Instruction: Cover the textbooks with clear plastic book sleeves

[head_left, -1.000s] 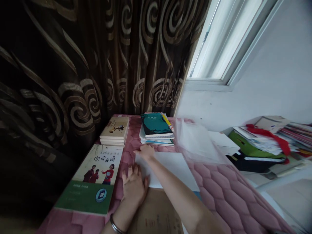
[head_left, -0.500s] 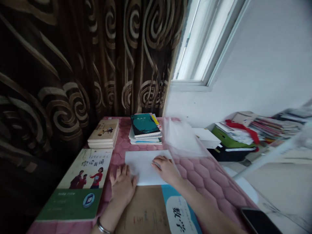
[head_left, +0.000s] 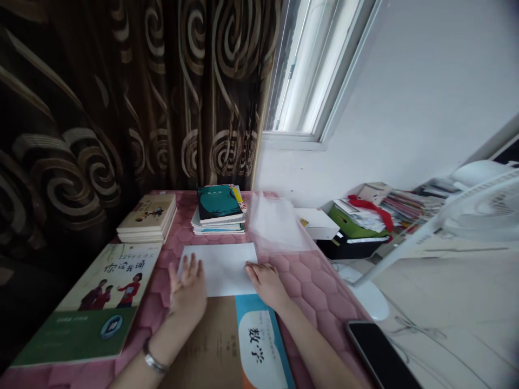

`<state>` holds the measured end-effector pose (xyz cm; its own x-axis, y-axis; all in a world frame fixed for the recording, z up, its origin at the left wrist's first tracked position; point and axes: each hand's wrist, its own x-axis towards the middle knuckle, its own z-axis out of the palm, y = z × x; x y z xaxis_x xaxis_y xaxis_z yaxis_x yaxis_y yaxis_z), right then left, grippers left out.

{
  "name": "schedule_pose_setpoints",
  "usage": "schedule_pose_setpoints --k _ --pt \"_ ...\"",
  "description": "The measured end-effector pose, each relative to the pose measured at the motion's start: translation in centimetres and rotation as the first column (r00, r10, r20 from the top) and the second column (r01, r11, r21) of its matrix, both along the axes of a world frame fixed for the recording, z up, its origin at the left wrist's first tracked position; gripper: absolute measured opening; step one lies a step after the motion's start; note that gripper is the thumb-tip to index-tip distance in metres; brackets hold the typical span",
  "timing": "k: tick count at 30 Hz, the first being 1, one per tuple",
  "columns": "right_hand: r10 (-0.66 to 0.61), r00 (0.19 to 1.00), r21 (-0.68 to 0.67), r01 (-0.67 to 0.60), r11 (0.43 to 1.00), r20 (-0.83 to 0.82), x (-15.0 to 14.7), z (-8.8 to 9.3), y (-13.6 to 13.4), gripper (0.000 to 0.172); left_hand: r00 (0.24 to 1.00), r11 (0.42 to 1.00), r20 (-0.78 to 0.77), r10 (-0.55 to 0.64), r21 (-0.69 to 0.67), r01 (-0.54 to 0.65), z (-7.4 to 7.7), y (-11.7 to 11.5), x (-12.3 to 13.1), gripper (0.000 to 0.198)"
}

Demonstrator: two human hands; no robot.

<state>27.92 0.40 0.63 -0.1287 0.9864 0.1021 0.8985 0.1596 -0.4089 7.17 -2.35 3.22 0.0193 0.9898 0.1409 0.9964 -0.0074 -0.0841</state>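
Note:
A white sheet of paper [head_left: 227, 273] lies on the pink padded table, its near edge meeting a textbook partly wrapped in brown paper [head_left: 211, 346]. The bare part of that textbook's blue and white cover [head_left: 259, 337] shows on the right. My left hand [head_left: 188, 292], slightly blurred, is at the sheet's left edge with its fingers spread and nothing held. At the sheet's right edge my right hand [head_left: 265, 281] rests with fingers stretched out flat, touching the paper. A bracelet [head_left: 154, 357] circles my left wrist.
Left lies a green and white book [head_left: 87, 308], with a stack of tan books [head_left: 146, 216] behind. A stack topped by a teal book [head_left: 219, 204] and clear plastic sheets [head_left: 279, 224] are at the back. A phone [head_left: 381, 354] sits near right; a white fan [head_left: 478, 205] stands beyond.
The view has turned right, so everything has shifted left. My right hand has slid from the middle of the sheet to its right edge. My left hand has lifted slightly, fingers spread.

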Motion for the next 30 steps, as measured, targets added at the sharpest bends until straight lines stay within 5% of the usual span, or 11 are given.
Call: schedule_pose_setpoints --k 4,8,13,30 --pt "-0.044 0.999 -0.041 0.044 0.998 -0.013 0.2 0.3 0.2 0.036 0.923 0.945 0.261 -0.283 -0.089 0.315 0.6 1.3 6.9 0.052" --pt "-0.037 0.986 -0.049 0.029 0.998 -0.161 1.3 0.6 1.2 0.029 0.893 0.918 0.341 -0.294 -0.161 0.364 -0.7 2.7 10.3 0.063" --pt "-0.121 0.993 0.049 0.121 0.991 -0.006 3.5 1.3 3.9 0.014 0.871 0.917 0.382 -0.309 -0.124 0.379 -2.3 3.1 10.1 0.065" --pt "-0.347 0.921 0.017 0.349 0.937 0.178 2.7 1.1 10.5 0.028 0.867 0.911 0.39 -0.311 -0.139 0.389 -2.8 3.2 10.1 0.061"
